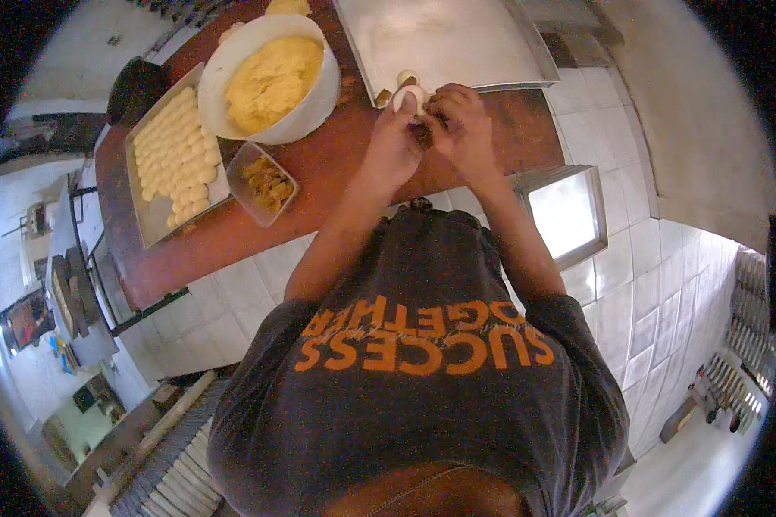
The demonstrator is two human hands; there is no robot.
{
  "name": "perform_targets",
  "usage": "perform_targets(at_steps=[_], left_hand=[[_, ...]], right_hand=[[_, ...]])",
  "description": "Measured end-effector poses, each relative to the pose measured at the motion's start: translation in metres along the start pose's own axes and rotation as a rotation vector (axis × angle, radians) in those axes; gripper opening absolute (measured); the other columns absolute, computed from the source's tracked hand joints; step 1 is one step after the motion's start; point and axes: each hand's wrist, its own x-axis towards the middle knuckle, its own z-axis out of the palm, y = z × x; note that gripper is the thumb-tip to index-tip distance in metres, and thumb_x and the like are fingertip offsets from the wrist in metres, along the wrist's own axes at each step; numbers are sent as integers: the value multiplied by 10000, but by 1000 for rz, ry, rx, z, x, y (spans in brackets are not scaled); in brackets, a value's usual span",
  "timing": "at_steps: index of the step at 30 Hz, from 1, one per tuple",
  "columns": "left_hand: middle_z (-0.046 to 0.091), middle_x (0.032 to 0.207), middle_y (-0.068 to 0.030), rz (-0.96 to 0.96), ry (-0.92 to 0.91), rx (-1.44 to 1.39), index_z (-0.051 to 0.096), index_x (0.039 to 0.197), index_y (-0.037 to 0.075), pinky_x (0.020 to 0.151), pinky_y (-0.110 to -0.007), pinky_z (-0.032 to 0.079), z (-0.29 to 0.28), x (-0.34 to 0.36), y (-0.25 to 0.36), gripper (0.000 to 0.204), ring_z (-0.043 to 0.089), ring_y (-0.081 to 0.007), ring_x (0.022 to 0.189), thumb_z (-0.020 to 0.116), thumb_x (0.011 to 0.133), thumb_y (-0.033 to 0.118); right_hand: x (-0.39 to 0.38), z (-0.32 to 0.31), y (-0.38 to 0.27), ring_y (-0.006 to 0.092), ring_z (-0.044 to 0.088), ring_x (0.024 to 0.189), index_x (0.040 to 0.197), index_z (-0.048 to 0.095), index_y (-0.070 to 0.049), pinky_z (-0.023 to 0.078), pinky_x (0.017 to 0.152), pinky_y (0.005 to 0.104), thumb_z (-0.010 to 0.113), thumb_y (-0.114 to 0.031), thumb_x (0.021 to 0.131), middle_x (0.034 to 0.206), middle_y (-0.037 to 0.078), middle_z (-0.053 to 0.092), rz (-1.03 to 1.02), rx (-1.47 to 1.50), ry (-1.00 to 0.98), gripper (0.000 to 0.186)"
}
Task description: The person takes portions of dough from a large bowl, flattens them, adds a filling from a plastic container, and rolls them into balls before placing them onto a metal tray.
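Both hands meet at the near edge of a large metal tray. My left hand is closed round a small pale, round dough piece, and my right hand has its fingers bent in against the same piece. A small pale lump and brownish bits sit just beyond the fingers; their detail is too small to tell. To the left, a clear container holds chunky brown-yellow stuff, behind it a white tub holds yellow dough, and a metal pan carries rows of several pale dough pieces.
The red-brown worktop runs under everything. A dark round pot stands at the back left. A metal box is below the right end, over white tiles. Racks with trays lie at lower left, a pale wall at right.
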Motion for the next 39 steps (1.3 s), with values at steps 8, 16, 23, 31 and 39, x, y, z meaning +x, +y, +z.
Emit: perform_targets(at_steps=[8,16,23,31,39], left_hand=[[566,903,-47,69,99,74,517,1024,34,711,-297,454,-21,-14,9,233,535,-163,842,563,819,134],[561,939,-71,134,126,173,506,1025,26,744,-281,462,-20,-30,16,234,547,-177,834,552,827,142],[561,908,-41,-19,137,-96,516,1009,42,719,-290,451,-36,-25,17,245,538,-148,831,548,839,215],[559,936,-22,34,74,254,527,1025,44,714,-286,441,-28,-29,14,245,532,-130,836,581,818,165],[577,906,-37,162,211,288,544,1005,18,720,-283,431,-14,-30,6,220,536,-132,848,579,810,112]], right_hand=[[0,29,-13,309,495,864,847,544,-34,412,752,383,632,-53,606,877,113,536,-7,120,-28,257],[9,26,-27,321,509,848,881,564,-31,405,786,402,646,-110,625,899,124,553,177,323,-121,281],[-3,30,-23,316,516,850,819,578,-33,410,777,406,630,-91,631,858,113,556,-208,88,-12,203],[3,19,-27,282,523,843,797,573,-31,439,743,354,610,14,607,841,93,562,-7,155,-33,199],[-2,17,-23,329,511,841,855,561,-28,434,743,392,623,-57,618,892,141,547,99,191,-1,247]])
